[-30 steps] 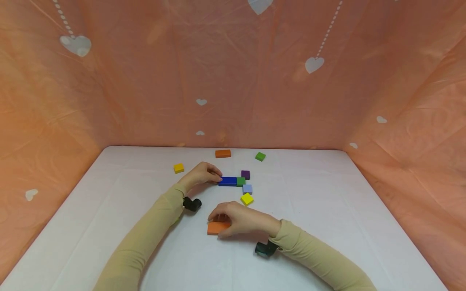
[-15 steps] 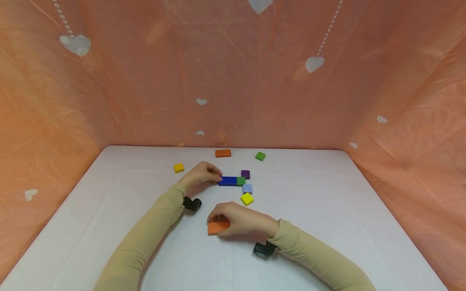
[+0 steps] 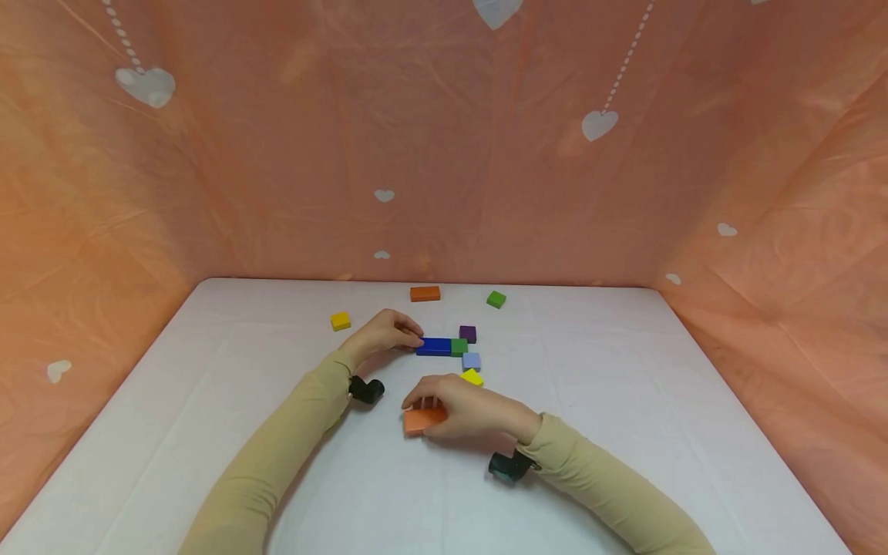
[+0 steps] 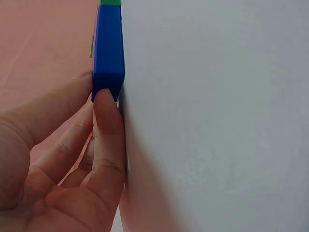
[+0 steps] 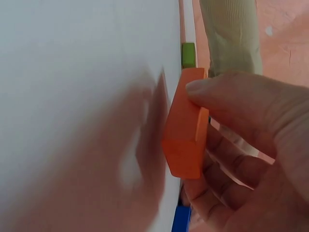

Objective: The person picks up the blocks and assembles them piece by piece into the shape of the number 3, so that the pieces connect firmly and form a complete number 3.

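Note:
My left hand holds the left end of a long blue block, thumb and a fingertip on it. The left wrist view shows the blue block with a digit against its end face. A green block adjoins its right end. My right hand grips an orange rectangular block, thumb on the near side and fingers on the far side. In the right wrist view the orange block is tilted, apart from its shadow on the table. A yellow block is partly hidden behind this hand.
A purple block and a light blue block lie around the green one. Farther back are another orange block, a lime block and a yellow-orange block. One more lime block appears in the right wrist view.
My right hand has raised the orange block off the table and moved it slightly forward and right, covering part of the yellow block. The left hand stays put.

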Motion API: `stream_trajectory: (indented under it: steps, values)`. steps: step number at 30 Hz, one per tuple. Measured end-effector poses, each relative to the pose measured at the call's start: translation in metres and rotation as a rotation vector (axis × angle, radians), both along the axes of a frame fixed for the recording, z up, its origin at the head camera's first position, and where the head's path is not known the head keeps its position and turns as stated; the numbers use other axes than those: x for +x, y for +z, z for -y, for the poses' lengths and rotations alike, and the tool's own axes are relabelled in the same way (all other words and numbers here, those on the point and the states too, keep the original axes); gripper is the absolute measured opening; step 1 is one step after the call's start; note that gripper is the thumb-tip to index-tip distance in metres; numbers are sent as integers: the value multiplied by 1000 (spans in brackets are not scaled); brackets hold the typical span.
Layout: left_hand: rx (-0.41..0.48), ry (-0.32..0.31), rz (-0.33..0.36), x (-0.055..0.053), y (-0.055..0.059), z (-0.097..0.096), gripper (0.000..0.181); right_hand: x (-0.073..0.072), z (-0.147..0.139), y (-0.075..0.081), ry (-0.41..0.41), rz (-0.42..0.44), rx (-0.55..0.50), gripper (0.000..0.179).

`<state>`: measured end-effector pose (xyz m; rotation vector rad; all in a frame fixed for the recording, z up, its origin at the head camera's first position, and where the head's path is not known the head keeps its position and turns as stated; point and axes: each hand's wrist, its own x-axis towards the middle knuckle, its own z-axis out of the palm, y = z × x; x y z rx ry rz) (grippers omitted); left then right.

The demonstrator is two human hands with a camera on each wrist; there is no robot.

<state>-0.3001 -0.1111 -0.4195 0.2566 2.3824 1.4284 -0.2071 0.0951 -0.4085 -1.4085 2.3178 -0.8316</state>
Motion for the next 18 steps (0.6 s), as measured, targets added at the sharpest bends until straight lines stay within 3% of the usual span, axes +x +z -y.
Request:
stream_trajectory:
  steps: [18]
  values:
    - [2, -11, 14, 1, 1, 0, 22, -16, -9, 2, -42, -36, 7, 35]
